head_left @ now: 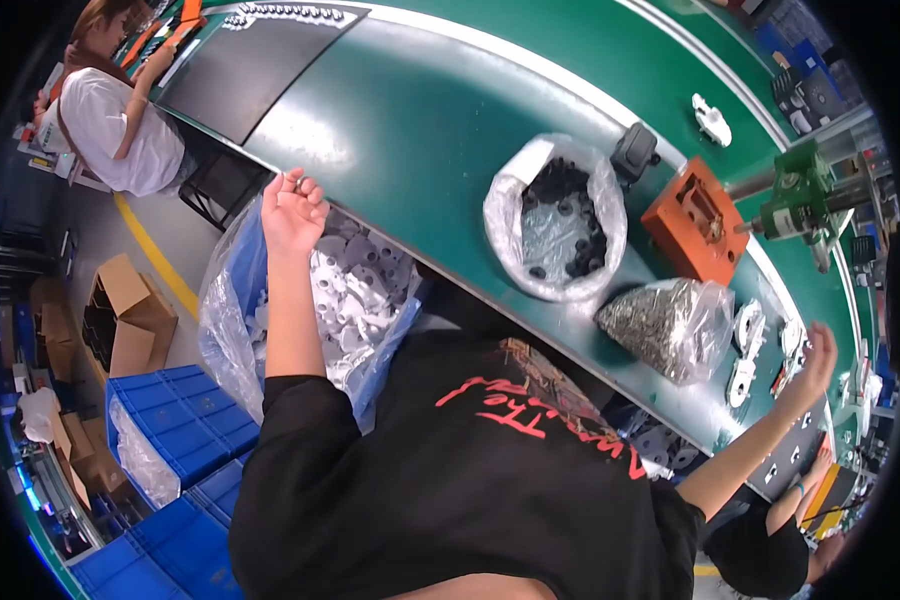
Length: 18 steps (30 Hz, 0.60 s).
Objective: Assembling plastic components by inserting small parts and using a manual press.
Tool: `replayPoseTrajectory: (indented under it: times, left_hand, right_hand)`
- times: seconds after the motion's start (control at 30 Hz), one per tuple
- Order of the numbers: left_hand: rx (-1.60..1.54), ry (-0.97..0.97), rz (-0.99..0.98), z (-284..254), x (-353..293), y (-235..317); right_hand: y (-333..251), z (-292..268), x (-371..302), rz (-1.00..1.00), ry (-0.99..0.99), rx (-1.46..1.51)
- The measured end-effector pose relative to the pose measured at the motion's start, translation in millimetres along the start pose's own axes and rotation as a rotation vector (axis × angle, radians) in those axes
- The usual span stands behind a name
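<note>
At the left edge of the green worktable, my left hand [295, 215] is turned palm up, its fingers loosely bent and the palm bare. A small dark glint shows at one finger, perhaps a ring. Below that forearm a blue box lined with clear plastic holds many white moulded parts [355, 300]. Far right, my right hand [815, 368] is raised with its fingers stretched, apparently holding nothing. Nearest to it are a small white part with dark detail [790, 345] and a long white moulded part [744, 362] lying on the table.
On the table stand an open plastic bag [503, 235] of black parts, a bag of small metal pieces [655, 325], an orange fixture [688, 225] and a green machine head [798, 195]. Blue crates [185, 420] are stacked at left. Co-workers are at upper left and lower right.
</note>
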<state>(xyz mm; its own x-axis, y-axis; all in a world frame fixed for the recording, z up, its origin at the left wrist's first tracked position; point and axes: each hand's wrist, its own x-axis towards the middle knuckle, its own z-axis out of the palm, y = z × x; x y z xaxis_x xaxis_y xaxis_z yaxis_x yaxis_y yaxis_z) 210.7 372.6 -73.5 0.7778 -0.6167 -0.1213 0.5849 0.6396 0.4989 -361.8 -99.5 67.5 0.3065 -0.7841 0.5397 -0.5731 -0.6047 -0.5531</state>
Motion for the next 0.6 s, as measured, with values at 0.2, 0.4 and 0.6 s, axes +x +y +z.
replayPoseTrajectory:
  times: [0.2, 0.4, 0.6]
  left_hand:
    - [-0.01, 0.258, 0.126, -48.1, -22.1, -13.1]
    - [1.598, 0.434, 0.096, -143.8, -124.5, -105.3]
    - [1.775, 0.405, 0.0, -109.7, -168.8, -173.1]
  right_hand:
    - [-185.5, 32.5, -41.6, -0.469, -0.828, 1.323]
    - [-345.0, 89.2, -63.0, -0.543, -1.518, 2.153]
    - [-377.9, 80.1, -58.1, -0.64, -1.646, 2.235]
